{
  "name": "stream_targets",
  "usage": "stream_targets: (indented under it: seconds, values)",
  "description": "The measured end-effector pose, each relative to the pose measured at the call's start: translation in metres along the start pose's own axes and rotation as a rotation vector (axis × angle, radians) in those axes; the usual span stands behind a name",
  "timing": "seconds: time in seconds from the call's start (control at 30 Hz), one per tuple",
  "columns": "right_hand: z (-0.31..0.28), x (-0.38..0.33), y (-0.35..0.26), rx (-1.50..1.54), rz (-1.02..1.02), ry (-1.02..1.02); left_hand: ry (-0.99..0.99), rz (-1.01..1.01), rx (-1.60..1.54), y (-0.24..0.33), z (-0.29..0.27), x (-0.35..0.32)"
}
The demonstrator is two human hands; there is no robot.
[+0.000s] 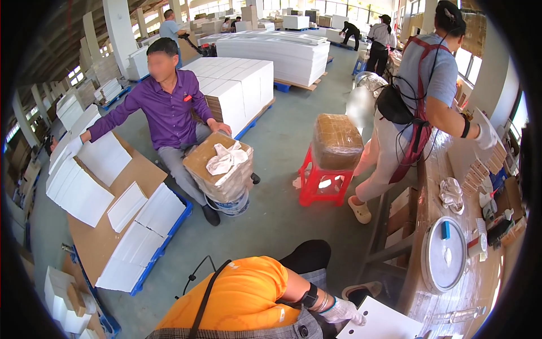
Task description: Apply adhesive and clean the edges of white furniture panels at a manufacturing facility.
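White sheet [384, 323] lies flat at the near end of the long wooden surface [480, 294], its corner pointing up and away toward the round grey lid [443, 254]; long axis cannot be told, the sheet is cut off by the lower edge. A gloved hand [344, 311] in front rests on its left edge, fingers curled narrow onto it. Whether this hand is the wearer's own cannot be told.

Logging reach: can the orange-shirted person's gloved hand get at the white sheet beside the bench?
Probably yes: the gloved hand rests at the edge of the white sheet, with nothing between them.
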State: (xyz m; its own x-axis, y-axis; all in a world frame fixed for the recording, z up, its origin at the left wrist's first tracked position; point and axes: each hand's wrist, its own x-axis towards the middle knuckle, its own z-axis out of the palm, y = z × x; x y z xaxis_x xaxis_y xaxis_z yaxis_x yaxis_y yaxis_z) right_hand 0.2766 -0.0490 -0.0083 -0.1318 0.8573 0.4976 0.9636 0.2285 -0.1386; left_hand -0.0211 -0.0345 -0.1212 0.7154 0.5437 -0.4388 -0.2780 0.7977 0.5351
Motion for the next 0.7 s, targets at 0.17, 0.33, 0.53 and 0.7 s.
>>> stream_targets:
  seconds: [0.17, 0.33, 0.53, 0.7]
  values:
    - [-0.001, 0.001, -0.001, 0.001, -0.027, 0.012, -0.020, 0.024, 0.018, 0.000, 0.001, -0.003]
    - [-0.003, 0.001, -0.005, 0.006, -0.056, 0.021, -0.058, 0.003, -0.049, 0.002, 0.001, -0.005]
    - [-0.006, 0.002, -0.007, 0.009, -0.088, 0.034, -0.020, 0.028, 0.034, -0.001, -0.001, -0.001]
    - [-0.010, 0.003, -0.012, 0.006, -0.123, 0.047, -0.023, 0.036, 0.033, -0.004, -0.001, 0.001]
